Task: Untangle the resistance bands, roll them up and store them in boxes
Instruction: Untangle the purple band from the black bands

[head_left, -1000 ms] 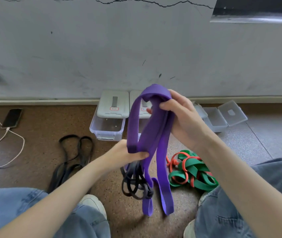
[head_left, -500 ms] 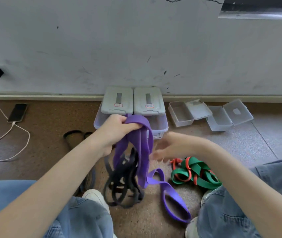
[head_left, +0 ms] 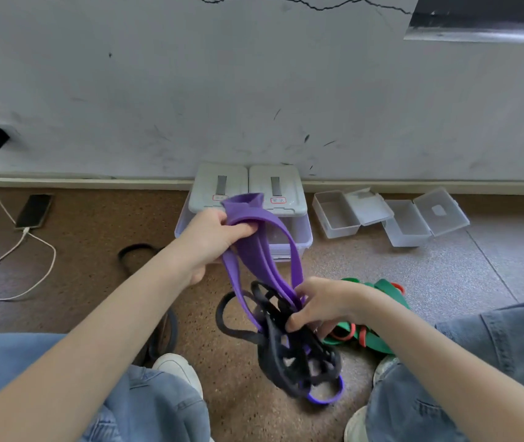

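Gripping black bands (head_left: 289, 339) now, right hand (head_left: 321, 306)

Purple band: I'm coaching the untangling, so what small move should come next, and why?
Probably work the black bands down off the purple band with the right hand, which grips the knot where they wrap it. The left hand holds the purple band's top fold up, so its strands hang free above the tangle.

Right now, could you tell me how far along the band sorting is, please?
Early. Nothing is rolled or boxed: the two small clear boxes lie open and bare. In hand: the left hand grips the purple band while the right hand works at the black bands knotted into it. The green and red tangle waits.
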Demonstrator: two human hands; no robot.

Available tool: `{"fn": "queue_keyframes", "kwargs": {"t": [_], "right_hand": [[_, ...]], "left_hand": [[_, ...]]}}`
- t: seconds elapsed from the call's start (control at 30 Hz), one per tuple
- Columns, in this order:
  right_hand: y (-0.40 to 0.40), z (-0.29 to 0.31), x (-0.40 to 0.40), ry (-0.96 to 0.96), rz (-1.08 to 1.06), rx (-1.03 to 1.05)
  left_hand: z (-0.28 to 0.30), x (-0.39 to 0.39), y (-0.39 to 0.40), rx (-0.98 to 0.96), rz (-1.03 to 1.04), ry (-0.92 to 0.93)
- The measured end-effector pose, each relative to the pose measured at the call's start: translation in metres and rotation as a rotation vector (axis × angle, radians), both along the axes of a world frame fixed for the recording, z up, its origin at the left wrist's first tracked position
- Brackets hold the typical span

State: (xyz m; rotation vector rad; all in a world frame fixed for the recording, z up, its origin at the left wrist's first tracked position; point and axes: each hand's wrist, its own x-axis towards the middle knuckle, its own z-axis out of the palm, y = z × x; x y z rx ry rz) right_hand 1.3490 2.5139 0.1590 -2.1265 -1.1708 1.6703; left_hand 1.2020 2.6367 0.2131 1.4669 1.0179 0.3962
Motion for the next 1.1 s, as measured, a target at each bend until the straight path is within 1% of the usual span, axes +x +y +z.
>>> {"fn": "queue_keyframes", "kwargs": {"t": [0.03,0.07,0.13,0.2,0.27,0.3,0.33,0.37,0.43,0.47,0.5,0.53,0.57,0.6,0.67,0.7,0.73,0.77,0.83,0.87,0.93,1.0,1.03,1.1], "right_hand": [[0.002,0.006,0.003,-0.106,0.024,0.028],[0.003,0.012,0.006,-0.263,0.059,0.063],[0.005,0.021,0.009,-0.549,0.092,0.152],[0.006,0.03,0.009,-0.688,0.092,0.245],[0.006,0.041,0.008,-0.773,0.095,0.339],[0.006,0.047,0.01,-0.754,0.079,0.392],[0.006,0.053,0.011,-0.671,0.053,0.448],[0.007,0.06,0.012,-0.543,0.01,0.503],[0.007,0.071,0.01,-0.252,-0.139,0.616],[0.007,0.075,0.01,-0.132,-0.218,0.682],[0.006,0.079,0.011,-0.032,-0.274,0.747],[0.006,0.082,0.012,0.055,-0.297,0.803],[0.005,0.086,0.013,0.142,-0.285,0.841],[0.005,0.088,0.014,0.236,-0.248,0.863],[0.006,0.089,0.012,0.366,-0.155,0.891],[0.007,0.087,0.01,0.386,-0.14,0.91],[0.009,0.085,0.008,0.391,-0.171,0.935],[0.01,0.084,0.006,0.4,-0.241,0.959],[0.011,0.082,0.008,0.418,-0.394,0.989],[0.01,0.081,0.01,0.409,-0.456,0.995],[0.009,0.08,0.015,0.396,-0.59,1.0],[0.009,0.081,0.021,0.46,-0.728,0.997],[0.01,0.084,0.025,0.513,-0.755,0.975],[0.012,0.089,0.031,0.604,-0.715,0.872]], "left_hand": [[-0.003,-0.002,0.005,0.035,0.032,0.026],[-0.007,-0.005,0.009,0.041,0.07,0.038],[-0.017,-0.01,0.017,-0.006,0.143,0.05],[-0.026,-0.013,0.02,-0.079,0.192,0.082],[-0.037,-0.012,0.022,-0.115,0.211,0.132],[-0.041,-0.012,0.022,-0.106,0.192,0.189],[-0.045,-0.012,0.021,-0.099,0.148,0.257],[-0.048,-0.012,0.02,-0.111,0.077,0.325],[-0.048,-0.013,0.014,-0.156,-0.118,0.467],[-0.046,-0.012,0.011,-0.111,-0.245,0.576],[-0.042,-0.012,0.011,0.008,-0.371,0.725],[-0.041,-0.014,0.012,0.185,-0.471,0.859],[-0.037,-0.015,0.013,0.333,-0.515,0.905],[-0.032,-0.017,0.015,0.358,-0.56,0.786],[-0.019,-0.019,0.01,0.082,-0.667,0.231],[-0.014,-0.018,0.001,-0.042,-0.724,0.023],[-0.015,-0.016,-0.008,-0.111,-0.761,-0.074],[-0.02,-0.013,-0.016,-0.144,-0.789,-0.095],[-0.033,-0.006,-0.032,-0.153,-0.804,-0.026],[-0.04,-0.004,-0.037,-0.137,-0.785,-0.016],[-0.042,0.001,-0.038,-0.075,-0.676,-0.037],[-0.031,0.002,-0.032,-0.047,-0.526,-0.109],[-0.023,0.001,-0.027,-0.058,-0.457,-0.164],[-0.006,-0.003,-0.015,-0.103,-0.333,-0.302]]}}
